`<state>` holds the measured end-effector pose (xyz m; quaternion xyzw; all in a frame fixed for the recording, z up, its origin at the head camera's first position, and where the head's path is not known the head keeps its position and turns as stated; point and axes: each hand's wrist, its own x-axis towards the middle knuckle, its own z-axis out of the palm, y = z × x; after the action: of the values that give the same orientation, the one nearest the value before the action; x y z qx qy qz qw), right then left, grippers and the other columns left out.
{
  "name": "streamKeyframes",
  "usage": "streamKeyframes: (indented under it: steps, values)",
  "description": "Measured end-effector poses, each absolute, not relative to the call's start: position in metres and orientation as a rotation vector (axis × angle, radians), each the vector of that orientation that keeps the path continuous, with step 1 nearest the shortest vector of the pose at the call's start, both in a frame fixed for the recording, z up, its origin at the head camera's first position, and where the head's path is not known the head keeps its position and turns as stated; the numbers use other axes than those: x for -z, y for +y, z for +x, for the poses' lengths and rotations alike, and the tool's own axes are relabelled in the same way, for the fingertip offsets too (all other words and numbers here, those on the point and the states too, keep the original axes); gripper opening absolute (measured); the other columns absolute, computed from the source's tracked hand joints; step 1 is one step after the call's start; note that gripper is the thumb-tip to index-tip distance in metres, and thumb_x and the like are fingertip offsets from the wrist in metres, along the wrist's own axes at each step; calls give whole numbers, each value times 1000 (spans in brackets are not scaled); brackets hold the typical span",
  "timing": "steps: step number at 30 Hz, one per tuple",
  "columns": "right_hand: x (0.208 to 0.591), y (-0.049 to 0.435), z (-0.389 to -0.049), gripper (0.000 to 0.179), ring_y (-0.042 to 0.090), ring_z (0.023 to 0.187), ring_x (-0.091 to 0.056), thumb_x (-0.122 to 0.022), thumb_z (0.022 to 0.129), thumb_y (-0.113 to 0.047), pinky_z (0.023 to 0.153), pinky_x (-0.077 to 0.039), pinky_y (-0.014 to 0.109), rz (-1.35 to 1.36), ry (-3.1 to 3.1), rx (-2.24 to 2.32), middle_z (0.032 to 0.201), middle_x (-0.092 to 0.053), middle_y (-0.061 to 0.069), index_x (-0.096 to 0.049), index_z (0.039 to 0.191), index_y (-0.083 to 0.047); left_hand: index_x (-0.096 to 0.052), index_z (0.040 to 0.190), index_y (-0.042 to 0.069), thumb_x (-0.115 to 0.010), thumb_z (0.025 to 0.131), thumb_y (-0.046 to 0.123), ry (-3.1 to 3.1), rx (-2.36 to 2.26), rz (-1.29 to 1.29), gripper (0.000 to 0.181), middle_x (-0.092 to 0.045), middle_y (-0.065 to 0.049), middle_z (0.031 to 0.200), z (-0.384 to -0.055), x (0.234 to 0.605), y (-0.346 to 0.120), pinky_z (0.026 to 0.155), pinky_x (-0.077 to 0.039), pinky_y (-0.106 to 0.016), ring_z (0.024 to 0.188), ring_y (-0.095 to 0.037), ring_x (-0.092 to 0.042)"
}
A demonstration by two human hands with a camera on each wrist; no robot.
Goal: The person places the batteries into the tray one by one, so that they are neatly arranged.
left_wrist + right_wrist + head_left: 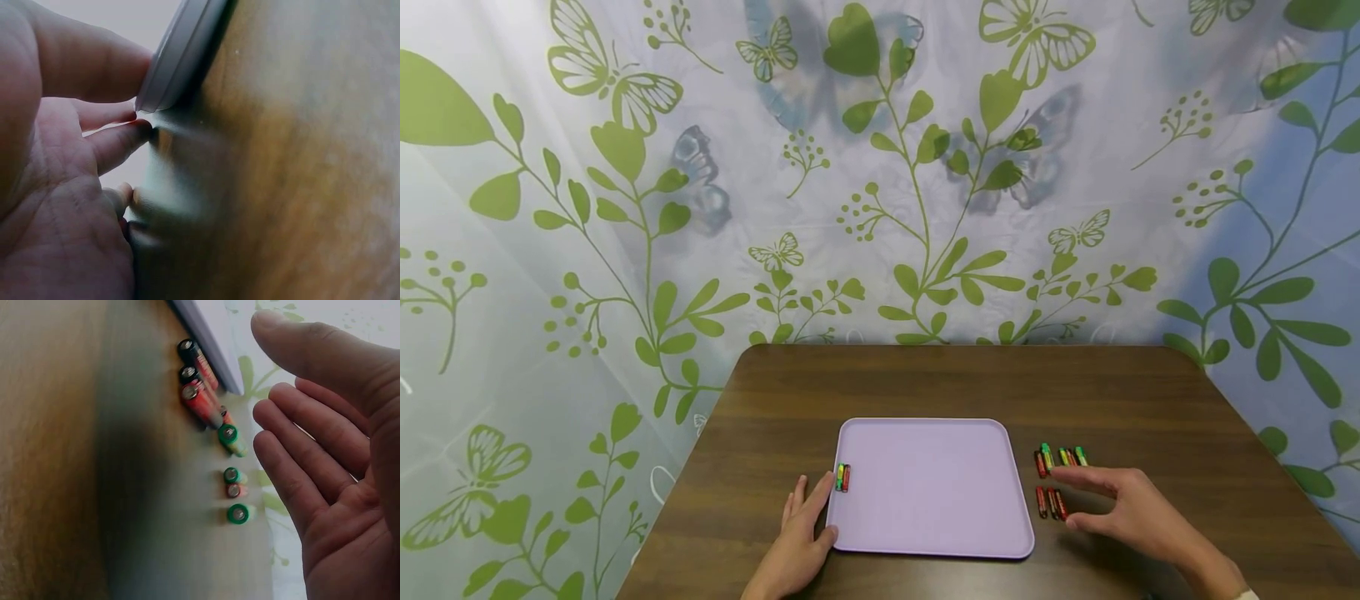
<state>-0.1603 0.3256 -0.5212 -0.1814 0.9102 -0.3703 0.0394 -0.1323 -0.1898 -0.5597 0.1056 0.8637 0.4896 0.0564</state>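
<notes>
A pale purple tray (932, 492) lies on the table, with a green battery (840, 476) and a red battery (846, 479) side by side near its left rim. My left hand (793, 546) rests at that left edge; in the left wrist view the thumb touches the tray's rim (178, 56). To the right of the tray are several loose batteries: a back group with a yellow-green battery (1047, 458) and a front group of red batteries (1042, 502). My right hand (1131, 512) hovers just beside them, thumb and fingers spread apart, holding nothing.
The dark brown wooden table (970, 379) has rounded far corners. Right behind it hangs a white curtain (880, 275) printed with green leaves and butterflies.
</notes>
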Motion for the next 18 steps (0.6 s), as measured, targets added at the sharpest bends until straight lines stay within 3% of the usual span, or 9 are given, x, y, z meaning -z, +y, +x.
streamKeyframes:
  steps: [6,13,18]
  values:
    - [531,329,-162,58,-4,121,-68,-94,85,-40,91,-61,19,-562,2798,1110,133,-80,2,-76,138,-23,-41,167,1,-68,97,-5,2636,-1465,341,75,-37,-24,175,-133,560,-190,131,11,-69,167,-56,5]
    - [541,329,-164,57,0,117,-71,-95,83,-43,90,-62,23,-609,2891,999,130,-81,0,-78,136,-29,-40,167,1,-67,97,-5,2614,-1496,332,75,-36,-24,176,-133,560,-190,132,15,-58,167,-56,6]
    - [547,328,-165,55,0,116,-72,-96,83,-37,88,-62,23,-692,2944,963,126,-82,-1,-78,134,-27,-41,167,2,-67,97,-5,2627,-1465,325,75,-37,-24,175,-133,560,-190,132,13,-67,167,-56,5]
